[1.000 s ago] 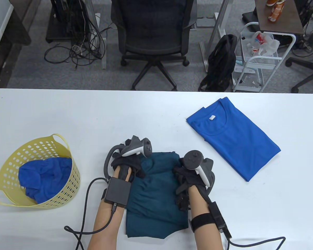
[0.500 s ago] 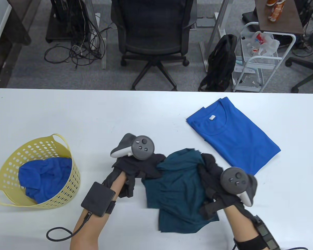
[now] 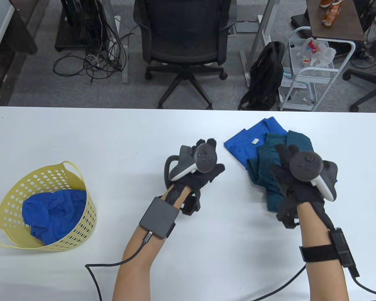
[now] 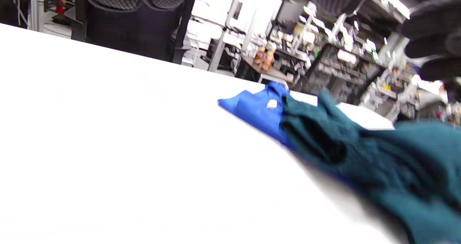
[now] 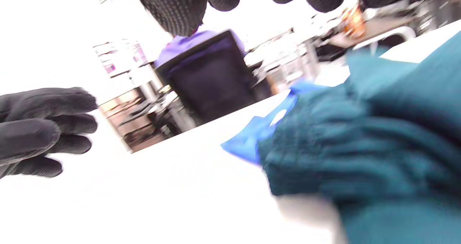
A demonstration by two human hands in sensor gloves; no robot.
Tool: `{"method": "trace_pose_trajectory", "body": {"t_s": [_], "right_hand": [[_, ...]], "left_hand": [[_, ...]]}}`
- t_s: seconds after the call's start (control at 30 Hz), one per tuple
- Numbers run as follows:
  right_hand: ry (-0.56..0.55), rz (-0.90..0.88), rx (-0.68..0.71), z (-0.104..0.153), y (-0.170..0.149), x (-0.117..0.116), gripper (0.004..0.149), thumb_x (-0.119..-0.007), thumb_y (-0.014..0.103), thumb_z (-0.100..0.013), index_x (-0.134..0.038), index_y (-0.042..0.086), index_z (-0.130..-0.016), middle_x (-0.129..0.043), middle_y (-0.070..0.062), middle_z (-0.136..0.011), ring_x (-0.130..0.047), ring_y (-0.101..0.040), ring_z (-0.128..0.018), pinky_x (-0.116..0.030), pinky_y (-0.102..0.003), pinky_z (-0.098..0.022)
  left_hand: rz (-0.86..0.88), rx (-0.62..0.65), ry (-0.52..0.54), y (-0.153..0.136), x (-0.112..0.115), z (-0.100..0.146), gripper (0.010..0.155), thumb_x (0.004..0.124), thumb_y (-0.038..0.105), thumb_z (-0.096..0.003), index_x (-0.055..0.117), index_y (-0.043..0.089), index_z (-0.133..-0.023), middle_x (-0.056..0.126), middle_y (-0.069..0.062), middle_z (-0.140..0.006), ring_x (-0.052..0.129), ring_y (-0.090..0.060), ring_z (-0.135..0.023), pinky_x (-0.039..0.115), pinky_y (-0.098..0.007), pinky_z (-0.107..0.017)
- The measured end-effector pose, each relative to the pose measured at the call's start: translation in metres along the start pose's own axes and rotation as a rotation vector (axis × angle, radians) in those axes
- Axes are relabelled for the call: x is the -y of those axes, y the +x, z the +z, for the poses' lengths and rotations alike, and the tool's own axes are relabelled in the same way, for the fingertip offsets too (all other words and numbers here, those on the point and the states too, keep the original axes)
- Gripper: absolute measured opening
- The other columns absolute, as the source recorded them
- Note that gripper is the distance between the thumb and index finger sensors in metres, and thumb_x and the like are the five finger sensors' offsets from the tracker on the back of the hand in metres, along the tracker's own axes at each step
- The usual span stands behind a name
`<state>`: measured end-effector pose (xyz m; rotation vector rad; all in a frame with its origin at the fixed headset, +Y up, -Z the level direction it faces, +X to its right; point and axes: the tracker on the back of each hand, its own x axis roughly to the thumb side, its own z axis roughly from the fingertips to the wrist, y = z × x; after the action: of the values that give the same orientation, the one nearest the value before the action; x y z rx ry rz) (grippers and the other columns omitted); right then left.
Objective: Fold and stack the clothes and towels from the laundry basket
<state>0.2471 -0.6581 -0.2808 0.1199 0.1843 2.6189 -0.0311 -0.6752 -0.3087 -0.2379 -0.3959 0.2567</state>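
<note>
Fingers (image 3: 280,156) of my right hand (image 3: 296,185) spread flat over the teal garment (image 3: 264,171); the grip is apart, pressing rather than pinching, and in the right wrist view the fingertips (image 5: 173,10) hang straight above the cloth. That teal garment lies bunched on top of the folded blue shirt (image 3: 241,144), covering most of it, so that only the shirt's collar end with its white tag shows at the left. My left hand (image 3: 200,175) hovers just left of the stack, grip apart, fingers extended, holding nothing. Both garments sit on the right part of the white table (image 3: 112,141). Well apart, at the table's left edge, the yellow laundry basket (image 3: 78,225) holds a crumpled blue towel (image 3: 53,213).
</note>
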Motion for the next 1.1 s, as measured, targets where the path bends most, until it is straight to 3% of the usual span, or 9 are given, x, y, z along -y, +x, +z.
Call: {"method": "trace_pose_trajectory", "body": {"t_s": [0.17,0.3,0.4,0.53,0.67,0.73,0.87,1.0,1.1], "right_hand": [[0.011,0.128,0.070,0.049,0.018,-0.045,0.064,-0.065,0.027,-0.067,-0.038,0.001,-0.119,-0.031,-0.042,-0.116,-0.043,-0.068,-0.098,-0.047,-0.081,-0.064],[0.076,0.035,0.147,0.074,0.042,-0.076,0.064,-0.065,0.029,-0.067,-0.039,0.001,-0.119,-0.033,-0.042,-0.116,-0.044,-0.067,-0.098,-0.048,-0.081,-0.064],[0.109,-0.006,0.168,0.082,0.056,-0.095,0.064,-0.064,0.030,-0.067,-0.039,0.001,-0.119,-0.033,-0.042,-0.116,-0.044,-0.067,-0.098,-0.048,-0.080,-0.064],[0.131,0.040,0.166,0.084,0.057,-0.115,0.064,-0.064,0.030,-0.067,-0.040,0.001,-0.119,-0.034,-0.041,-0.116,-0.045,-0.067,-0.098,-0.048,-0.080,-0.064],[0.156,0.054,0.151,0.084,0.051,-0.124,0.065,-0.064,0.030,-0.067,-0.038,0.000,-0.119,-0.033,-0.042,-0.116,-0.045,-0.067,-0.098,-0.048,-0.080,-0.064],[0.148,0.072,0.150,0.084,0.047,-0.129,0.065,-0.064,0.030,-0.067,-0.039,0.000,-0.118,-0.033,-0.042,-0.116,-0.045,-0.067,-0.098,-0.048,-0.080,-0.064],[0.178,0.088,0.132,0.082,0.040,-0.138,0.065,-0.064,0.030,-0.067,-0.038,0.002,-0.119,-0.032,-0.042,-0.116,-0.044,-0.068,-0.097,-0.048,-0.080,-0.064],[0.192,0.071,0.123,0.077,0.035,-0.143,0.065,-0.064,0.031,-0.067,-0.037,0.003,-0.119,-0.031,-0.043,-0.115,-0.044,-0.067,-0.097,-0.048,-0.079,-0.064],[0.203,0.072,0.120,0.073,0.032,-0.147,0.065,-0.064,0.032,-0.067,-0.038,0.004,-0.119,-0.031,-0.043,-0.115,-0.044,-0.068,-0.097,-0.048,-0.079,-0.064]], "left_hand": [[-0.125,0.032,-0.015,-0.009,0.011,0.080,0.089,0.067,0.059,-0.0568,0.031,0.013,-0.124,0.040,-0.033,-0.125,0.054,-0.057,-0.110,0.060,-0.069,-0.073],[-0.194,-0.017,0.032,-0.017,-0.004,0.136,0.086,0.066,0.060,-0.0567,0.037,0.016,-0.124,0.043,-0.032,-0.126,0.055,-0.058,-0.110,0.060,-0.069,-0.073],[-0.267,-0.121,0.177,-0.034,-0.029,0.175,0.083,0.067,0.060,-0.0567,0.041,0.018,-0.124,0.046,-0.030,-0.126,0.059,-0.056,-0.110,0.061,-0.069,-0.073],[-0.265,-0.400,0.311,-0.080,-0.067,0.213,0.078,0.068,0.057,-0.0583,0.047,0.019,-0.123,0.059,-0.027,-0.124,0.075,-0.049,-0.104,0.070,-0.062,-0.071],[-0.294,-0.718,0.265,-0.140,-0.092,0.229,0.067,0.069,0.053,-0.0602,0.059,0.020,-0.117,0.080,-0.018,-0.111,0.094,-0.034,-0.087,0.082,-0.051,-0.063],[-0.226,-0.833,0.168,-0.174,-0.095,0.231,0.056,0.071,0.051,-0.0604,0.070,0.025,-0.110,0.083,-0.016,-0.109,0.096,-0.032,-0.084,0.083,-0.049,-0.061],[0.011,-0.864,-0.104,-0.220,-0.080,0.222,0.052,0.074,0.055,-0.0570,0.079,0.029,-0.101,0.060,-0.027,-0.123,0.072,-0.051,-0.105,0.069,-0.064,-0.071],[0.191,-0.878,-0.229,-0.250,-0.055,0.211,0.052,0.075,0.057,-0.0543,0.082,0.031,-0.098,0.045,-0.033,-0.127,0.048,-0.065,-0.108,0.059,-0.072,-0.072],[0.139,-0.934,-0.372,-0.256,-0.039,0.201,0.053,0.076,0.059,-0.0530,0.081,0.035,-0.101,0.042,-0.028,-0.129,0.045,-0.062,-0.111,0.058,-0.071,-0.074]]}}
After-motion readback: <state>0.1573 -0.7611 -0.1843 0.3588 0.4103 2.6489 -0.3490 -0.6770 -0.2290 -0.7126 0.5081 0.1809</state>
